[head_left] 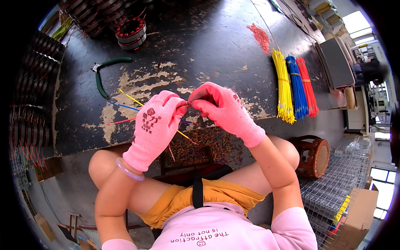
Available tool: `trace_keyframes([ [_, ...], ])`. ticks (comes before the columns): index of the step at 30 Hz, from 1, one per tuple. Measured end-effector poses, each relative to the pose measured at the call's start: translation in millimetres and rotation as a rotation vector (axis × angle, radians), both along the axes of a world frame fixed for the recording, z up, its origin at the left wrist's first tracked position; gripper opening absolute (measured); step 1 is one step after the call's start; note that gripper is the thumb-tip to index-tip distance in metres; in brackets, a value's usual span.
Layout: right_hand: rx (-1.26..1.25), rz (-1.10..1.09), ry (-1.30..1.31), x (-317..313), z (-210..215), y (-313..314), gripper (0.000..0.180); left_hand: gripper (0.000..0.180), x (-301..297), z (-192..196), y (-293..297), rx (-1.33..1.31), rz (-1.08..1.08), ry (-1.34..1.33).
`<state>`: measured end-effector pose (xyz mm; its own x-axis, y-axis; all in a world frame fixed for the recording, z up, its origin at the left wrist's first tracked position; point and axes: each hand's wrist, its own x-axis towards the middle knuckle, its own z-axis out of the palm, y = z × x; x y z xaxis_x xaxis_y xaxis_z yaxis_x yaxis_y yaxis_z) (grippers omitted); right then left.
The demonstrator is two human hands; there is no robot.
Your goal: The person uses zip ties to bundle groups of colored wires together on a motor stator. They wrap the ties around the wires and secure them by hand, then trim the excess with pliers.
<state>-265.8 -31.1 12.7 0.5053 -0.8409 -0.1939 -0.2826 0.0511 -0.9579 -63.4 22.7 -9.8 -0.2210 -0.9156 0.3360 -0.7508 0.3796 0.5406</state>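
Thin wires (125,109) pinched between both gloved grips

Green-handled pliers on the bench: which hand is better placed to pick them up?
Left, probably. The pliers lie up-left of the left hand, with the right hand farther away. Both gloved hands pinch the thin wires now.

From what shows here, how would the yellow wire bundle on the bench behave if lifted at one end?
The yellow wire bundle would probably sag: its thin strands look flexible. A tie near the middle should keep it together. Likely light, and unlikely to roll on the worn bench.
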Motion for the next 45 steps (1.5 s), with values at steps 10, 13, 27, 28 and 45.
trace_keyframes([
  [10, 0.191, 0.033, 0.008, 0.4, -10.5, -19.7, 0.014, 0.013, -7.3, -14.4, -4.1, -0.059, -0.029, 0.072],
  [13, 0.273, 0.008, -0.123, -4.2, -29.3, -21.6, 0.018, 0.013, -5.8, -17.3, -4.6, -0.027, -0.032, 0.102],
  [27, -1.191, 0.19, 0.438, -10.6, -45.0, -6.4, 0.04, 0.01, -5.3, -16.5, -5.7, 0.028, -0.024, 0.117],
  [28, -1.171, 0.209, 0.403, -10.4, -42.8, -8.7, 0.036, 0.009, -4.9, -16.6, -5.6, 0.024, -0.028, 0.113],
  [45, -0.219, 0.1, 0.106, -8.9, -34.3, -8.8, 0.018, 0.012, -5.8, -16.9, -6.8, -0.018, -0.063, 0.104],
])
